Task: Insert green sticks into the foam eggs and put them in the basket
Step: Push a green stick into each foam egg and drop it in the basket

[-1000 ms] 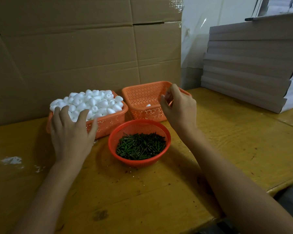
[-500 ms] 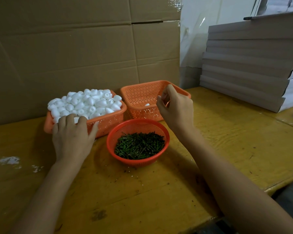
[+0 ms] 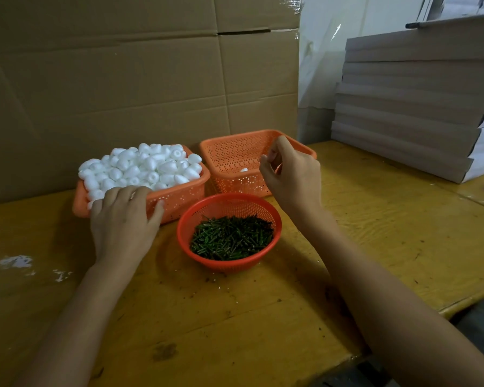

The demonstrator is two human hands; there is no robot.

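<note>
I watched the left hand (image 3: 123, 219) rest on the foam eggs (image 3: 146, 166) heaped in the full basket (image 3: 179, 196) at the desk's (image 3: 375, 233) far edge. Its fingers curled among them, and I could not tell whether they gripped one. The right hand (image 3: 294, 180) hung over the second basket (image 3: 235, 152), fingers relaxed and thumb apart from forefinger. One egg (image 3: 244, 169) lay inside it. The green sticks (image 3: 232, 237) sat in the round basket (image 3: 227, 196), nearer me.

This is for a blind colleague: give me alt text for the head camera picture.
A person's left hand reaches into an orange basket heaped with white foam eggs, while the right hand hovers, fingers loosely curled, over a second orange basket with one egg visible. A round red basket of green sticks sits between the arms on a wooden table.
</note>
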